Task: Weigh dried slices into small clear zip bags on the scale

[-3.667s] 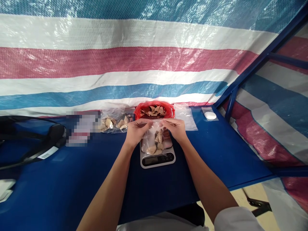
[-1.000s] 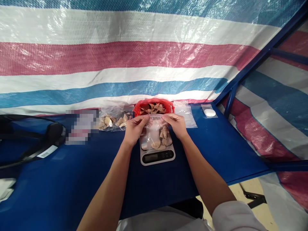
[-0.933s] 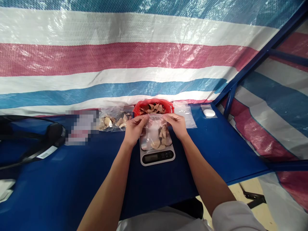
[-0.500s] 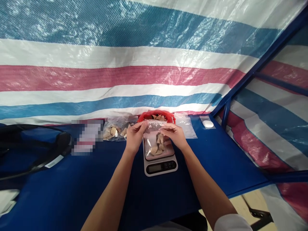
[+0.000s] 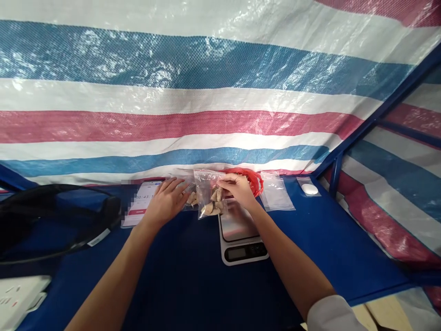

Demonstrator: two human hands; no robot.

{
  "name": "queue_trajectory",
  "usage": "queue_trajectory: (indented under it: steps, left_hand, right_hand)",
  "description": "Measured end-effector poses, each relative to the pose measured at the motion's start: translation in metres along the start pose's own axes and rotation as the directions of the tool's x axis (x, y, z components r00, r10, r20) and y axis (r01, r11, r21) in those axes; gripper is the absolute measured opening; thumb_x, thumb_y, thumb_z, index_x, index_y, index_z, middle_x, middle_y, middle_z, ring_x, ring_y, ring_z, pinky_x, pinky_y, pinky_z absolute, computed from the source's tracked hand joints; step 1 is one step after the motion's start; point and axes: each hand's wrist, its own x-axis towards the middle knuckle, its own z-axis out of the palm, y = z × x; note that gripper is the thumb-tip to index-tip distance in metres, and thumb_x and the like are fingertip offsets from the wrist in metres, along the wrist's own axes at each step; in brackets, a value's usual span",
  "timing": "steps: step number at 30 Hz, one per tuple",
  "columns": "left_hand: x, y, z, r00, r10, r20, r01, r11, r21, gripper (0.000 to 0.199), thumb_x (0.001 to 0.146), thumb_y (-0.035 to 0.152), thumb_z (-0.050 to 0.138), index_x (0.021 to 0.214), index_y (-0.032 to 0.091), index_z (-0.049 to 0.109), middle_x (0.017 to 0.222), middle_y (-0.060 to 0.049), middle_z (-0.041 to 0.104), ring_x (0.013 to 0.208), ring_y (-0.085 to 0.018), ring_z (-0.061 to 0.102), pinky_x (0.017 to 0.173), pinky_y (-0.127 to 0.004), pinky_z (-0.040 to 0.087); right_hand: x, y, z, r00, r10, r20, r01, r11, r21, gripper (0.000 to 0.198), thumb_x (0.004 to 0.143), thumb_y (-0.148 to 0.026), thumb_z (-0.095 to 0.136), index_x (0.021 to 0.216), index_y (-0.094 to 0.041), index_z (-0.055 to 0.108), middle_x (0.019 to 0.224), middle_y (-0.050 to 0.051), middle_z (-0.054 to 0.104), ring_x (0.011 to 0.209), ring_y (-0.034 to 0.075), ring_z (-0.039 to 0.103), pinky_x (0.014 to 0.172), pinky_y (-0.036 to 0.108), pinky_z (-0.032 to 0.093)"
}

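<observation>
Dangling from its upper corner at one o'clock, the clear bag of brown pieces [image 5: 208, 195] is just off the far end of the kitchen scale [image 5: 240, 227], which sits toward five o'clock from it. The right hand [image 5: 237, 188] pinches that corner between thumb and fingers, so the grip is narrow and one-sided; the bag could swing or slip if the plastic slides under the fingertips. Whether the seal is closed all along cannot be told; a gap there could let pieces drop if the bag tips. Just beside it toward nine o'clock, another bag of pieces [image 5: 192, 200] could snag its lower edge. The left hand [image 5: 168, 202] has its fingers loosely spread above that spot, apparently holding nothing; contact with the plastic beneath cannot be told. Its wrist overlaps the phone [image 5: 139, 204] in view, farther out at nine o'clock, so a careless sweep might shove it. The red bag [image 5: 257, 179], at two o'clock behind the right hand, might be knocked by a backward reach, and a dropped forearm could jog the scale.
</observation>
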Motion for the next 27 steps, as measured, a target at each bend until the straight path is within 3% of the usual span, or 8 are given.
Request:
queue_trajectory:
  steps: [5, 12, 16, 19, 22, 25, 27]
  left_hand:
    - [-0.013, -0.014, 0.006, 0.994, -0.003, 0.107, -0.001, 0.999, 0.042, 0.045, 0.102, 0.045, 0.046, 0.131, 0.02, 0.069, 0.14, -0.015, 0.065, 0.134, -0.039, 0.056, 0.112, -0.058, 0.044]
    - [-0.018, -0.018, 0.011, 0.996, -0.025, 0.091, 0.034, 0.994, -0.104, 0.045, 0.104, 0.044, 0.043, 0.135, 0.018, 0.064, 0.138, -0.017, 0.063, 0.132, -0.034, 0.057, 0.112, -0.054, 0.048]
    - [-0.019, -0.017, 0.013, 0.997, -0.036, 0.074, 0.044, 0.992, -0.118, 0.044, 0.105, 0.043, 0.043, 0.135, 0.018, 0.062, 0.138, -0.017, 0.062, 0.131, -0.035, 0.058, 0.109, -0.055, 0.05]
    - [-0.019, -0.015, 0.014, 0.995, -0.053, 0.08, 0.062, 0.992, -0.113, 0.045, 0.105, 0.044, 0.042, 0.136, 0.019, 0.062, 0.139, -0.017, 0.062, 0.131, -0.035, 0.058, 0.109, -0.055, 0.05]
    - [-0.02, -0.015, 0.011, 0.995, -0.066, 0.081, 0.073, 0.993, -0.093, 0.046, 0.105, 0.046, 0.041, 0.134, 0.018, 0.063, 0.138, -0.017, 0.063, 0.13, -0.034, 0.059, 0.11, -0.053, 0.049]
    - [-0.019, -0.016, 0.007, 0.992, -0.092, 0.089, 0.096, 0.995, -0.04, 0.047, 0.104, 0.048, 0.041, 0.133, 0.019, 0.064, 0.138, -0.016, 0.064, 0.13, -0.036, 0.058, 0.112, -0.058, 0.045]
    - [-0.018, -0.018, 0.004, 0.989, -0.101, 0.107, 0.102, 0.995, -0.008, 0.049, 0.103, 0.048, 0.042, 0.135, 0.018, 0.064, 0.139, -0.016, 0.065, 0.132, -0.037, 0.057, 0.114, -0.061, 0.041]
  right_hand:
    - [0.024, 0.0, 0.025, 0.999, 0.033, -0.025, -0.033, 0.999, 0.009, 0.03, 0.072, -0.042, 0.081, 0.088, -0.018, 0.074, 0.087, 0.003, 0.074, 0.074, 0.017, 0.071, 0.063, 0.029, 0.063]
    - [0.04, 0.008, 0.05, 0.992, 0.068, -0.102, -0.069, 0.998, -0.01, 0.015, 0.078, -0.03, 0.074, 0.088, -0.018, 0.073, 0.088, 0.001, 0.073, 0.074, 0.017, 0.071, 0.064, 0.028, 0.064]
    - [0.043, 0.019, 0.056, 0.992, 0.04, -0.118, -0.065, 0.975, -0.215, 0.011, 0.083, -0.026, 0.07, 0.09, -0.019, 0.074, 0.093, 0.004, 0.076, 0.074, 0.019, 0.073, 0.06, 0.029, 0.063]
    - [0.041, 0.019, 0.053, 0.995, -0.012, -0.101, -0.032, 0.908, -0.418, 0.014, 0.086, -0.026, 0.068, 0.097, -0.02, 0.076, 0.094, 0.005, 0.078, 0.078, 0.022, 0.075, 0.069, 0.032, 0.064]
    - [0.034, 0.01, 0.047, 0.986, -0.122, -0.11, 0.038, 0.82, -0.571, 0.025, 0.089, -0.022, 0.065, 0.112, -0.02, 0.075, 0.102, 0.006, 0.08, 0.094, 0.024, 0.076, 0.089, 0.037, 0.062]
    - [0.021, -0.004, 0.045, 0.955, -0.288, -0.076, 0.142, 0.665, -0.733, 0.032, 0.092, -0.019, 0.061, 0.122, -0.02, 0.072, 0.116, 0.008, 0.078, 0.108, 0.025, 0.073, 0.102, 0.04, 0.056]
    - [0.011, -0.011, 0.047, 0.92, -0.39, 0.032, 0.261, 0.551, -0.793, 0.033, 0.097, -0.019, 0.055, 0.125, -0.021, 0.072, 0.132, 0.008, 0.071, 0.118, 0.023, 0.07, 0.105, 0.035, 0.054]
